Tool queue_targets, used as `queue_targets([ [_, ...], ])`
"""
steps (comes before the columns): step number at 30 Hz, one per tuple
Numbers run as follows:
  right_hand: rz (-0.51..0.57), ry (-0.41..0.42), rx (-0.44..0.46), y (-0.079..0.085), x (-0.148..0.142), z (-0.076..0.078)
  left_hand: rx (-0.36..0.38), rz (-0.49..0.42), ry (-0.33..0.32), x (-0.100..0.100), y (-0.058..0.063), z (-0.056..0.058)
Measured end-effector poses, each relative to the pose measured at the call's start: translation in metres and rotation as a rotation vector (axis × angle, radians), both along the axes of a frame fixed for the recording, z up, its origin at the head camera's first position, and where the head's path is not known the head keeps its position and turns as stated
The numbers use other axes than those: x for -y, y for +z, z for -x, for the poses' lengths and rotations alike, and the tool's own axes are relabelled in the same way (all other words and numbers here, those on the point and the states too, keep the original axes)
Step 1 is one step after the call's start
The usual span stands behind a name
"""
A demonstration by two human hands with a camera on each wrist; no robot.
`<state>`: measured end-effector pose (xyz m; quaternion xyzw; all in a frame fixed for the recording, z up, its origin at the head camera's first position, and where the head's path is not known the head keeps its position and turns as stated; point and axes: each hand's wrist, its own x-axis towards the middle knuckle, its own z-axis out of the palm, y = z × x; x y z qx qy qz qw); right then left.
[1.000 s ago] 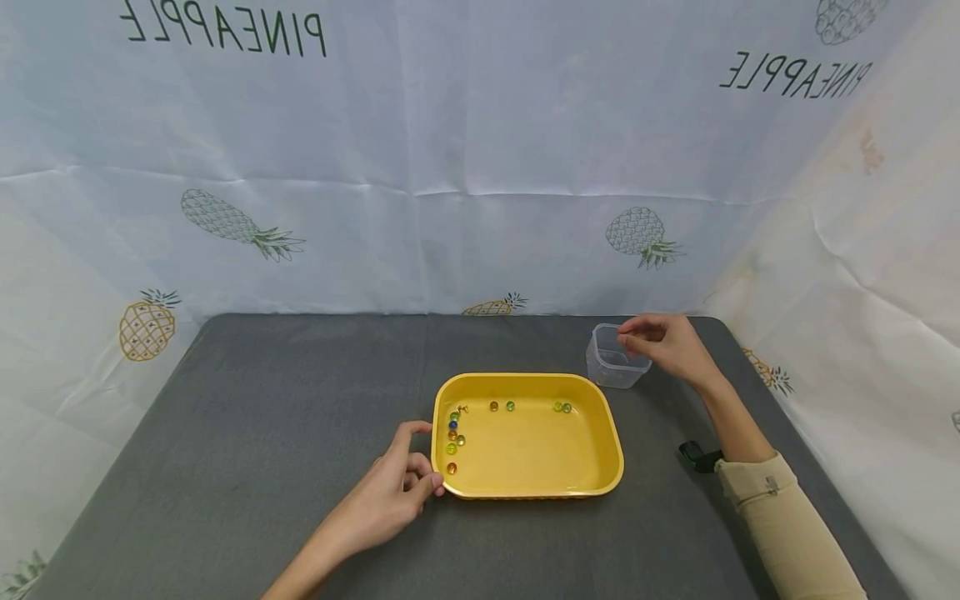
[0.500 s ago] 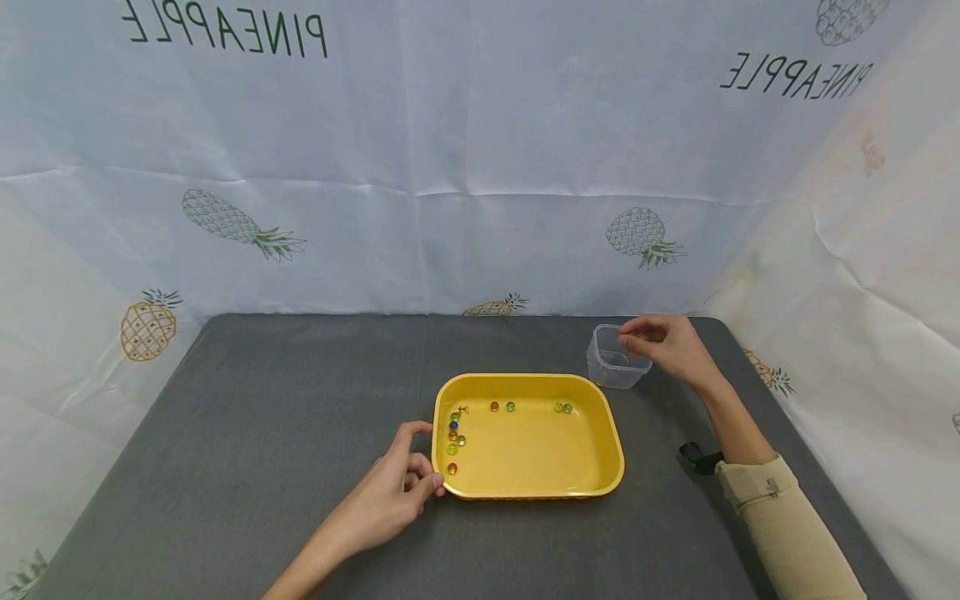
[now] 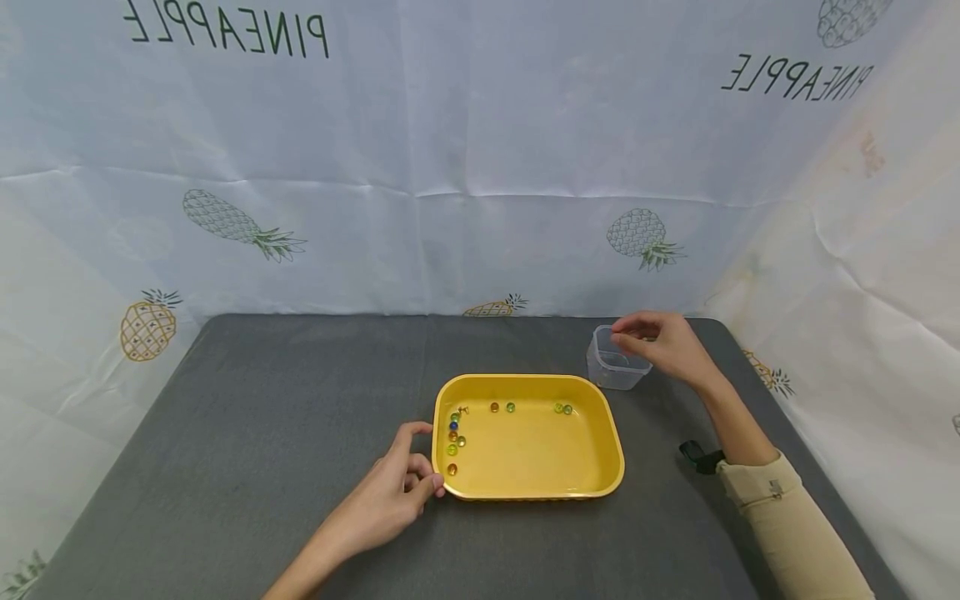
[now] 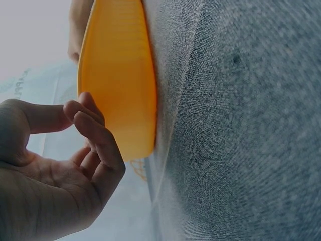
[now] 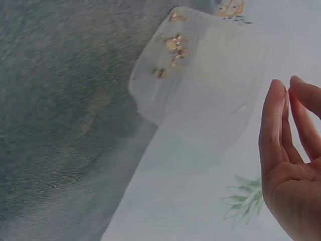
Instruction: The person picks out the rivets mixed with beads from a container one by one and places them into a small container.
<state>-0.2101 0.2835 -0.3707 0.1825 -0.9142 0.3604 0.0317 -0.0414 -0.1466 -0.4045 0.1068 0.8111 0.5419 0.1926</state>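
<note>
A yellow plastic tray [image 3: 536, 454] holds several glass marbles [image 3: 453, 437] along its left and back sides. Small gold-coloured metal pieces [image 3: 462, 410] lie in its back left corner. My left hand [image 3: 390, 492] grips the tray's left rim, thumb at the front corner; the left wrist view shows its curled fingers against the yellow wall. At the back right, my right hand [image 3: 667, 346] hovers over a clear plastic container [image 3: 613, 375]. Its thumb and fingertips are close together, with nothing visible between them. Several gold-coloured pieces [image 5: 175, 47] lie in the container.
The grey table [image 3: 315, 400] ends at a pineapple-print curtain [image 3: 450, 242] behind and at the sides. The container stands just behind the tray's back right corner. A dark strap [image 3: 701, 457] sticks out from the right wrist, beside a beige sleeve [image 3: 795, 525].
My right hand has shifted slightly left and up over the container, and its fingers have spread a little. The left hand, tray and marbles stay in place.
</note>
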Motion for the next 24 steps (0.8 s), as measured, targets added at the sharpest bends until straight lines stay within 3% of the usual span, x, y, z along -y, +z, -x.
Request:
queue_targets([
  [13,-0.025,0.126,-0.012,0.028,0.034,-0.012,-0.006,0.003,-0.003,0.0,-0.001,0.0],
  [24,0.006,0.317,0.098,0.038,0.074,-0.015,-0.001,-0.007,-0.008,0.002,-0.003,0.0],
])
